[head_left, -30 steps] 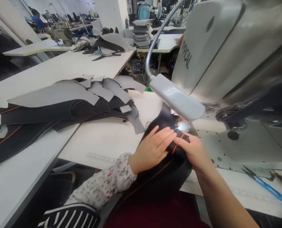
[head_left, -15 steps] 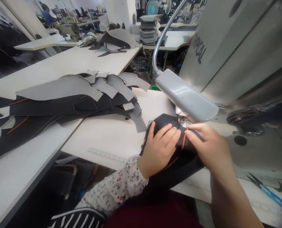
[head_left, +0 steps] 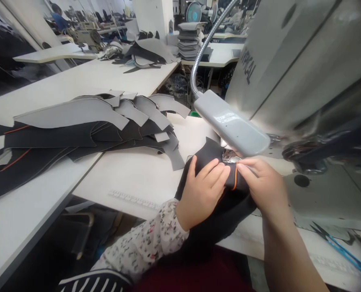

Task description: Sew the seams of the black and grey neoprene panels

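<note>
My left hand (head_left: 202, 190) lies with its fingers spread on a black fabric piece (head_left: 209, 152), just left of the metal presser foot (head_left: 229, 156) of the sewing machine (head_left: 268, 81). Right of the foot, my right hand (head_left: 264, 180) pinches the edge of the fabric beside an orange cord (head_left: 235, 177). The fabric passes beneath the foot and drapes over the table's front edge. A grey lamp head (head_left: 232, 123) hangs over the foot and hides the needle area.
Grey and black cut pieces (head_left: 67, 113) lie overlapped on the left table (head_left: 25, 219). Blue-handled scissors (head_left: 341, 247) rest at the right. A ruler strip (head_left: 133, 199) marks the table's front. Farther back are stacked pieces (head_left: 190, 40) and a seated person (head_left: 59, 18).
The fabric has moved away from me under the foot, its far corner now farther forward. My right hand has shifted slightly left. The whole view has also shifted a little.
</note>
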Available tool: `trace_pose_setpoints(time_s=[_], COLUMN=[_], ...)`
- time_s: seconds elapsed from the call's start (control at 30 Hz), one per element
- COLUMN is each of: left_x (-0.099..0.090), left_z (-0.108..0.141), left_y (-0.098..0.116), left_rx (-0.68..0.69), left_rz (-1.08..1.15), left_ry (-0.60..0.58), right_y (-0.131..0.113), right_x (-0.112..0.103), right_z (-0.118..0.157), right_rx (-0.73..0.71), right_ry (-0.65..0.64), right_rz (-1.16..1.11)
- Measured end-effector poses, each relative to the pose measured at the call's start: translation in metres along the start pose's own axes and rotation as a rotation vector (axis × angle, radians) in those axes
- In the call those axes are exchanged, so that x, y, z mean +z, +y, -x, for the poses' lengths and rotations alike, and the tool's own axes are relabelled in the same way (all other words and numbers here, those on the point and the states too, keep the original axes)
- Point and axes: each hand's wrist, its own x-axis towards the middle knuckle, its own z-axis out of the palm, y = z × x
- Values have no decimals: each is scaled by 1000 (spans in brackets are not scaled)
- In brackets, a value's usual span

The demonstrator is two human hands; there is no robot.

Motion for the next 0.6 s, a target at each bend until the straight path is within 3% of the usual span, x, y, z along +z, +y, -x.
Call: trace_pose_setpoints(time_s=[0.4,0.6], left_x=[2,3], left_z=[-7,-8], left_y=[-7,-10], left_rx=[-38,-63], left_rz=[118,216], left_ry=[40,29], right_y=[5,31], right_x=[8,13], right_z=[-11,-8], right_rx=[-6,2], right_ry=[55,54], right_rz=[-38,-139])
